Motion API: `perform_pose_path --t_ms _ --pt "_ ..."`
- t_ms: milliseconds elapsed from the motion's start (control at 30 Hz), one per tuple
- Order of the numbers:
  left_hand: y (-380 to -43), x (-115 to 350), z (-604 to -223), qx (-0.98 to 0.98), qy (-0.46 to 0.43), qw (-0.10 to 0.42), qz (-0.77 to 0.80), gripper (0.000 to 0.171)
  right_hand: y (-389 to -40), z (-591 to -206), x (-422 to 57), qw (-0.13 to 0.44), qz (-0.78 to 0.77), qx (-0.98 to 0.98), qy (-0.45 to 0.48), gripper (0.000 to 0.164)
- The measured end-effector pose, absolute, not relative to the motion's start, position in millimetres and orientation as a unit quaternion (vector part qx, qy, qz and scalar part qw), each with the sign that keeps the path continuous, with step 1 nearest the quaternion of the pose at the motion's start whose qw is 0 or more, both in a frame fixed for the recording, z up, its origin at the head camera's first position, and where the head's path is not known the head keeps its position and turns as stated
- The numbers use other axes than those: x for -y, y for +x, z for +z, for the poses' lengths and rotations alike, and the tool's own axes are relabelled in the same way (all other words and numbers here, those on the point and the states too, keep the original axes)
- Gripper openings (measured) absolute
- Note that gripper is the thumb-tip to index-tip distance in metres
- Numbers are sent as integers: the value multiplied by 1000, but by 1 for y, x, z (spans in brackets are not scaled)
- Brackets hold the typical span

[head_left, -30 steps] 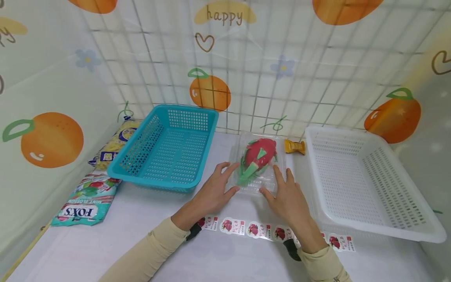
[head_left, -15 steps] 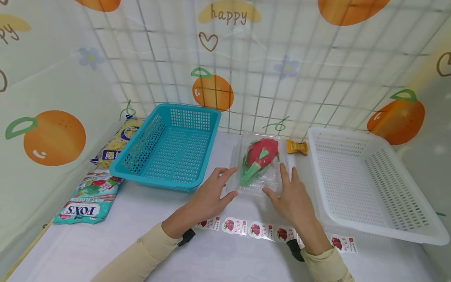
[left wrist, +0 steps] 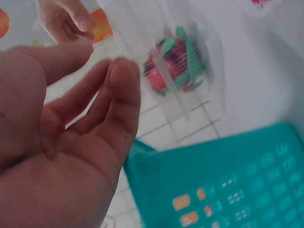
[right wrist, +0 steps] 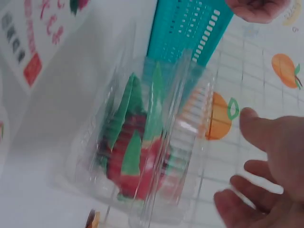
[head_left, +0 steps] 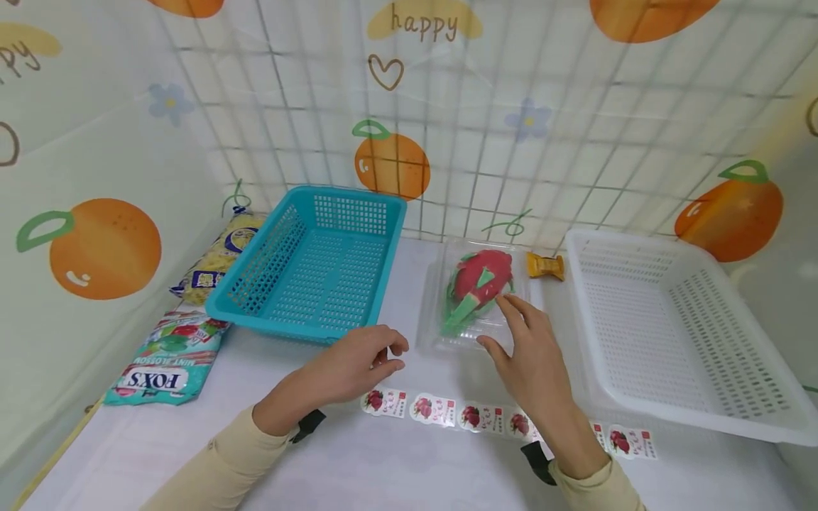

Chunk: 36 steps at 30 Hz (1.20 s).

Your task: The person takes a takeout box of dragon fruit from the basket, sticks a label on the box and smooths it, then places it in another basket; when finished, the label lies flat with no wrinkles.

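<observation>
A red dragon fruit [head_left: 483, 273] with green leaf tips lies inside a clear plastic clamshell box [head_left: 488, 335], its lid down. My right hand [head_left: 533, 358] hovers at the box's near right corner, fingers relaxed and nothing in them. In the right wrist view the fingers stand apart from the box. My left hand [head_left: 358, 363] is to the left of the box, in front of the teal basket [head_left: 281, 326], with its fingers loosely bent and nothing held. The left wrist view shows thumb and fingertips apart. A strip of dragon fruit stickers [head_left: 432, 410] lies on the table below the hands.
A white basket [head_left: 584, 312] stands at the right, with a small yellow wrapped snack [head_left: 545, 266] between it and the box. Left of the teal basket lie a FOX'S candy bag [head_left: 167, 358] and a yellow snack bag [head_left: 214, 266]. A patterned curtain [head_left: 460, 163] closes the back.
My left hand has drawn back from the box, leftward and toward me. The right hand stays by the box's near right corner. The whole scene shifts slightly to the right in view.
</observation>
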State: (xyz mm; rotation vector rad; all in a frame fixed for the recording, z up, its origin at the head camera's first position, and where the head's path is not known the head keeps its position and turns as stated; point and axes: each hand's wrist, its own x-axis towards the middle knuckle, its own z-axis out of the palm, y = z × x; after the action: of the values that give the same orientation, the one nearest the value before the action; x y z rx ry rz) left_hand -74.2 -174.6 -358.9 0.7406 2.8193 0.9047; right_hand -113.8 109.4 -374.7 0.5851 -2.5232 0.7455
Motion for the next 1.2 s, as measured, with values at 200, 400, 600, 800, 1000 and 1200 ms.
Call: perform_pose_path --t_ms 200,400,600,800,1000,1200 --pt "-67 192 -347 -922 277 94 252 21 -109 -376 -98 241 278 899 239 64" --pt "-63 204 -346 -928 289 109 206 10 -104 -380 -88 242 282 890 264 51" --pt "-62 210 -355 -929 292 124 191 13 -98 -383 -79 210 290 889 285 39" --pt "-64 216 -367 -932 283 137 183 21 -96 -386 -70 175 280 894 304 32" --pt "-70 220 -379 -938 269 139 170 25 -91 -385 -57 144 278 903 295 27" --pt "-72 227 -390 -945 252 146 148 25 -87 -383 -37 100 280 903 310 21"
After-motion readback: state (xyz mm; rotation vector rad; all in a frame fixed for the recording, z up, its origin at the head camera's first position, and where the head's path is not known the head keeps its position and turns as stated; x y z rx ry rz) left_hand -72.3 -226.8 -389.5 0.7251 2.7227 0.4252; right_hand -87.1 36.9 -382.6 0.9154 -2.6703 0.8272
